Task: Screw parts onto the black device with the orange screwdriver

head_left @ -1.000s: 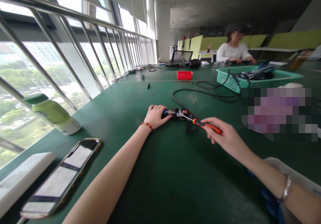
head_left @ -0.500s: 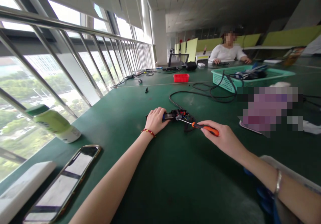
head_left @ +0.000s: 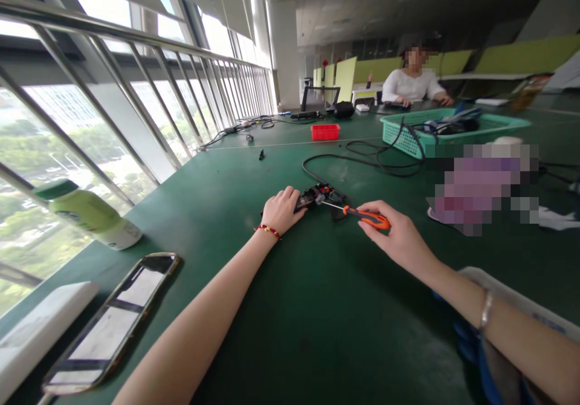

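Observation:
My left hand (head_left: pixel 281 211) is closed over one end of a small dark device (head_left: pixel 309 198) and holds it against the green table (head_left: pixel 290 308). The device has black parts with bits of red and blue, and a black cable (head_left: pixel 312 158) runs off behind it. Between the fingers of my right hand (head_left: pixel 393 231) is an orange and black screwdriver (head_left: pixel 368 217). Its thin metal shaft points left, and the tip reaches the device's exposed parts. Whether the tip sits in a screw is too small to tell.
At left lie a phone (head_left: pixel 113 326), a white box (head_left: pixel 43 332) and a tilted green bottle (head_left: pixel 90 214). Beyond the device are a red tray (head_left: pixel 325 132) and a teal basket (head_left: pixel 401 136) with dark items. A person in white (head_left: pixel 414 86) sits across the table.
The view has shifted slightly, so most things sit a little higher in the picture. My left hand stays on the device, and the screwdriver remains in my right hand with its tip at the device.

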`<state>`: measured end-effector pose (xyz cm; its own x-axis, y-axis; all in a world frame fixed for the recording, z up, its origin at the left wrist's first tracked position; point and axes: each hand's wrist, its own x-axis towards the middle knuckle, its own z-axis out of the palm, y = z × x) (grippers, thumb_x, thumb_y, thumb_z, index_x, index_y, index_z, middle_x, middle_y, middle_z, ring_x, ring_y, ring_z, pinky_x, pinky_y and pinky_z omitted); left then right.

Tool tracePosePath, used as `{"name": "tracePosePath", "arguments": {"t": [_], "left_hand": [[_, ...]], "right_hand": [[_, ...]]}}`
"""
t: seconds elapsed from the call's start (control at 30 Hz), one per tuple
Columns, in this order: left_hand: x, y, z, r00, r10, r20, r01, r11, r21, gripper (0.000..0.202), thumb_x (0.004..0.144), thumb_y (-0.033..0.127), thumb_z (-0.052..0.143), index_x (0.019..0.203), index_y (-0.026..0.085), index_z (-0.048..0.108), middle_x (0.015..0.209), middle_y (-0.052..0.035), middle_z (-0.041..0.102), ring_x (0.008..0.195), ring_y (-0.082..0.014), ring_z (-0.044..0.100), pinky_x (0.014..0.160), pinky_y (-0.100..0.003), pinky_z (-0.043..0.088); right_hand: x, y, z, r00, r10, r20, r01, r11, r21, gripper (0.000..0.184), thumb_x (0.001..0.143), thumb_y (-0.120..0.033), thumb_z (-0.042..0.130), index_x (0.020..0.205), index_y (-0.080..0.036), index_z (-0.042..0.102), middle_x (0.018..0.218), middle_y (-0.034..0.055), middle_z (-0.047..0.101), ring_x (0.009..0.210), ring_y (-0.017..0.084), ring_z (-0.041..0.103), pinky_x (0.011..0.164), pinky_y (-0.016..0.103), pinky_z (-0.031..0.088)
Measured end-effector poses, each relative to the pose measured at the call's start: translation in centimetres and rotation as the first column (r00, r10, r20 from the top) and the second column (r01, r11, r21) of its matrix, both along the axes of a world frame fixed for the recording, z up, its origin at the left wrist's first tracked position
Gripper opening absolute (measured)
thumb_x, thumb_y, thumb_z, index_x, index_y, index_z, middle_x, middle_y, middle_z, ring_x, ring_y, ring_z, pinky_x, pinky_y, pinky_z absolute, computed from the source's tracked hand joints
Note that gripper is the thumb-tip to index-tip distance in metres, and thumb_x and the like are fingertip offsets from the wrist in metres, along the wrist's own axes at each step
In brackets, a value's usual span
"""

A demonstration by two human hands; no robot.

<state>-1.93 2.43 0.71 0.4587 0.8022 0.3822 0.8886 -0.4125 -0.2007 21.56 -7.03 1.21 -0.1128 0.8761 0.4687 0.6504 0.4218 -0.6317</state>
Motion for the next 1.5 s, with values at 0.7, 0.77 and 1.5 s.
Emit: {"name": "tracePosePath", "arguments": {"t": [0.7, 0.77, 1.5], "left_hand": [[-0.2, 0.3, -0.1, 0.996, -0.061, 0.067, 0.064, 0.997, -0.041, 0.027, 0.083, 0.040, 0.047, 0.102, 0.021, 0.049, 0.103, -0.0054, 0.057, 0.090, -0.0209, 0.058, 0.064, -0.030, 0.043], [-0.2, 0.2, 0.0, 0.996, -0.058, 0.062, 0.061, 0.997, -0.043, 0.027, 0.084, 0.040, 0.047, 0.103, 0.020, 0.049, 0.102, -0.0052, 0.058, 0.090, -0.0207, 0.059, 0.064, -0.030, 0.043], [-0.1, -1.7, 0.4, 0.998, -0.034, 0.056, 0.037, 0.998, -0.049, 0.030, 0.083, 0.042, 0.046, 0.104, 0.020, 0.047, 0.096, -0.0067, 0.064, 0.091, -0.0235, 0.062, 0.063, -0.030, 0.043]], "right_hand": [[0.6, 0.1, 0.0, 0.972, 0.020, -0.232, -0.059, 0.985, -0.162, 0.031, 0.084, -0.042, 0.047, 0.107, -0.022, 0.046, 0.062, -0.0053, 0.049, 0.046, 0.009, 0.045, 0.053, 0.026, 0.042], [0.5, 0.0, 0.0, 0.966, 0.028, -0.257, -0.077, 0.980, -0.183, 0.033, 0.086, -0.045, 0.043, 0.108, -0.022, 0.047, 0.053, -0.0082, 0.041, 0.042, 0.009, 0.041, 0.051, 0.026, 0.041], [-0.8, -1.8, 0.7, 0.988, -0.062, 0.139, 0.060, 0.998, 0.019, 0.032, 0.086, -0.045, 0.039, 0.104, -0.023, 0.053, 0.065, 0.0000, 0.061, 0.053, 0.016, 0.054, 0.054, 0.026, 0.037]]}}
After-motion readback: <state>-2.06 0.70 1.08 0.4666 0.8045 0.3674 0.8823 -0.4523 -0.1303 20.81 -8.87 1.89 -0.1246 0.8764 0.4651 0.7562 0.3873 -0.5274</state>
